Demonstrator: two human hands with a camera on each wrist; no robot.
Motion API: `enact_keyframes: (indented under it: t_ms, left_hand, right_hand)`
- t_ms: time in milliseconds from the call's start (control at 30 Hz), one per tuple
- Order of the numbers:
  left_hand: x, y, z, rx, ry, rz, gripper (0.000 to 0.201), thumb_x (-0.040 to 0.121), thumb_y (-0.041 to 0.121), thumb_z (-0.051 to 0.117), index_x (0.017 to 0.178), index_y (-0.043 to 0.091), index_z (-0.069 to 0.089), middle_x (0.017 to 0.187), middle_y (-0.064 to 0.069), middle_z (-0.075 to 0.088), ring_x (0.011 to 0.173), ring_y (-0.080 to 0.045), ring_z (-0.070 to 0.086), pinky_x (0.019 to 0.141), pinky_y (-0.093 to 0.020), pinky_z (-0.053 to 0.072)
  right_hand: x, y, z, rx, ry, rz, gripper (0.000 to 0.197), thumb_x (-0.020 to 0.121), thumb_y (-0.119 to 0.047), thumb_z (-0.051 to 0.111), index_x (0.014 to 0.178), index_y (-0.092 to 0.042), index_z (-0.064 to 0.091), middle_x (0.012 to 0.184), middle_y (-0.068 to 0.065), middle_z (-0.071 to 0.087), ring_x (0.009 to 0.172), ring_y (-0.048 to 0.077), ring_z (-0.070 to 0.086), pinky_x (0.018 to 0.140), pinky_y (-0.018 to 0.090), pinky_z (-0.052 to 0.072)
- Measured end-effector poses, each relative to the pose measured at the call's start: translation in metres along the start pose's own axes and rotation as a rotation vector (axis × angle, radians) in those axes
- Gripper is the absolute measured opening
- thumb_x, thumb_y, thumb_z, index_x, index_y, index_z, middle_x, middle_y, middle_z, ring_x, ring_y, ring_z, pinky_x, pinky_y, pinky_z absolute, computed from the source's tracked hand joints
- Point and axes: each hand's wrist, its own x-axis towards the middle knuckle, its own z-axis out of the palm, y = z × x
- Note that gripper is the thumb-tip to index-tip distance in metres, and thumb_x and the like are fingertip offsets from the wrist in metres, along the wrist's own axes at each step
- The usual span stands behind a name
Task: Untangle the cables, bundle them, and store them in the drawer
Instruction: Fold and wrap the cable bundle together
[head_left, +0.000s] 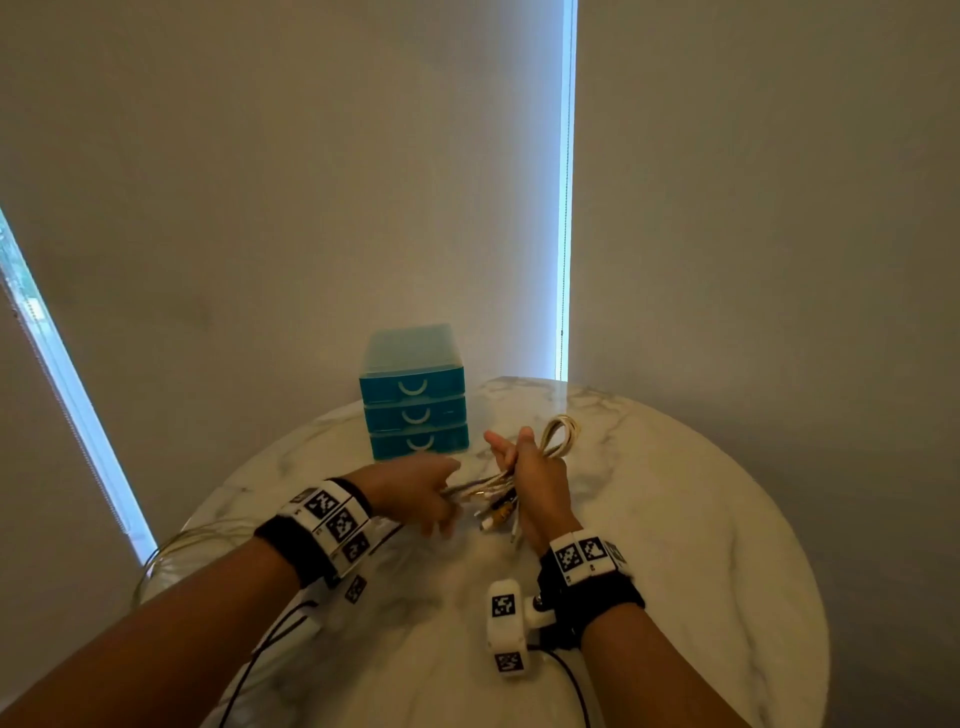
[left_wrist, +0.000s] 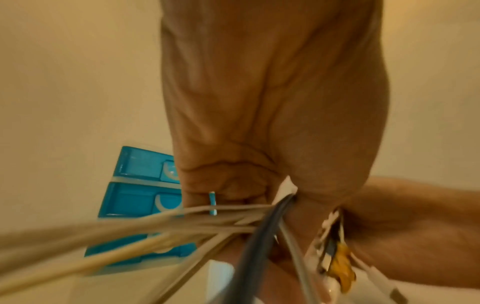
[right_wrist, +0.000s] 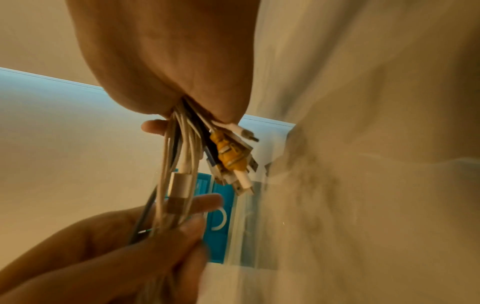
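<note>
Right hand (head_left: 535, 483) grips the cables (head_left: 558, 434) near the table's (head_left: 701, 519) far edge; left hand (head_left: 410, 488) pinches their loose strands alongside.

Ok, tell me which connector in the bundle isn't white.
The yellow connector, hanging among the loose plug ends below the right hand. The plugs around it are white or silvery; it alone is yellow.

Drawer unit (head_left: 414, 400) sitting at table's (head_left: 675, 519) far edge, against blind; cables (head_left: 558, 434) hanging between both hands just in front, right of it.
</note>
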Motion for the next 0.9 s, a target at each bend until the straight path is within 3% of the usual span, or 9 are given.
enact_keyframes:
  t_ms: [67, 167, 233, 333, 433, 533, 633, 767, 900]
  left_hand:
    - [-0.004, -0.003, -0.011, -0.058, -0.062, 0.047, 0.024, 0.109, 0.024, 0.057, 0.129, 0.014, 0.066, 0.103, -0.002, 0.074, 0.083, -0.013, 0.069, 0.085, -0.027, 0.057]
    - [-0.009, -0.012, -0.029, -0.277, -0.194, 0.079, 0.030, 0.113, 0.025, 0.050, 0.131, 0.009, 0.068, 0.089, 0.000, 0.058, 0.077, -0.011, 0.058, 0.077, -0.022, 0.057]
    - [-0.013, -0.014, -0.039, -0.342, -0.220, 0.074, 0.036, 0.115, 0.034, 0.044, 0.127, 0.012, 0.069, 0.086, 0.001, 0.053, 0.070, -0.010, 0.052, 0.067, -0.021, 0.054]
    - [-0.007, -0.011, -0.041, -0.259, -0.082, 0.046, 0.057, 0.112, 0.057, 0.030, 0.106, 0.021, 0.074, 0.081, 0.002, 0.050, 0.064, -0.010, 0.043, 0.058, -0.020, 0.044]
    - [0.011, -0.009, -0.034, -0.045, 0.112, 0.074, 0.062, 0.112, 0.058, 0.028, 0.102, 0.016, 0.072, 0.088, -0.001, 0.057, 0.074, -0.014, 0.051, 0.068, -0.024, 0.046]
    - [0.025, -0.006, -0.027, -0.044, 0.165, 0.146, 0.043, 0.116, 0.042, 0.032, 0.110, 0.017, 0.066, 0.100, 0.001, 0.061, 0.093, -0.018, 0.058, 0.084, -0.027, 0.044]
    - [0.039, -0.005, -0.010, -0.031, 0.183, 0.144, 0.020, 0.115, 0.027, 0.041, 0.105, 0.017, 0.056, 0.100, -0.003, 0.059, 0.106, -0.033, 0.063, 0.084, -0.033, 0.043]
    - [0.043, -0.003, 0.016, -0.273, 0.008, 0.018, 0.054, 0.103, 0.067, 0.049, 0.114, 0.017, 0.065, 0.088, 0.001, 0.063, 0.072, -0.015, 0.058, 0.066, -0.028, 0.051]
    - [0.023, -0.016, 0.011, -0.398, -0.252, -0.045, 0.066, 0.095, 0.081, 0.044, 0.097, 0.018, 0.063, 0.071, 0.004, 0.053, 0.058, -0.012, 0.049, 0.068, -0.030, 0.055]
  right_hand:
    - [0.001, -0.002, -0.002, -0.088, 0.045, -0.064, 0.060, 0.116, -0.042, 0.040, 0.070, -0.020, 0.072, 0.118, 0.001, 0.081, 0.084, 0.004, 0.073, 0.073, 0.020, 0.056]
    - [0.002, -0.002, -0.003, -0.158, 0.029, -0.121, 0.046, 0.116, -0.042, 0.040, 0.125, -0.015, 0.076, 0.103, 0.004, 0.081, 0.087, 0.015, 0.075, 0.065, 0.017, 0.053]
    - [0.003, -0.002, -0.002, -0.175, 0.028, -0.143, 0.044, 0.116, -0.042, 0.041, 0.136, -0.016, 0.071, 0.098, 0.003, 0.081, 0.088, 0.016, 0.077, 0.065, 0.018, 0.055]
    - [0.002, -0.001, -0.001, -0.124, -0.025, -0.115, 0.053, 0.115, -0.048, 0.039, 0.114, -0.013, 0.079, 0.106, 0.000, 0.083, 0.095, 0.016, 0.079, 0.090, 0.032, 0.063]
    - [-0.004, -0.003, -0.001, 0.238, -0.190, -0.008, 0.062, 0.114, -0.053, 0.034, 0.083, -0.010, 0.067, 0.125, 0.009, 0.079, 0.110, 0.030, 0.079, 0.104, 0.051, 0.059]
    - [-0.002, -0.006, 0.000, 0.525, -0.182, 0.073, 0.058, 0.112, -0.058, 0.037, 0.073, -0.018, 0.053, 0.095, 0.013, 0.080, 0.098, 0.035, 0.080, 0.088, 0.050, 0.061]
    - [0.006, -0.004, 0.000, 0.759, 0.017, 0.206, 0.054, 0.116, -0.042, 0.043, 0.066, -0.020, 0.043, 0.051, 0.002, 0.043, 0.048, 0.021, 0.055, 0.069, 0.039, 0.055]
    - [0.010, -0.008, -0.019, 0.709, 0.217, 0.243, 0.052, 0.109, -0.031, 0.049, 0.059, -0.024, 0.035, 0.049, -0.001, 0.028, 0.038, 0.018, 0.026, 0.049, 0.029, 0.037]
    - [0.018, -0.023, -0.030, 0.284, 0.401, 0.153, 0.038, 0.105, -0.039, 0.056, 0.080, -0.011, 0.055, 0.062, 0.005, 0.049, 0.040, 0.019, 0.045, 0.042, 0.029, 0.041]
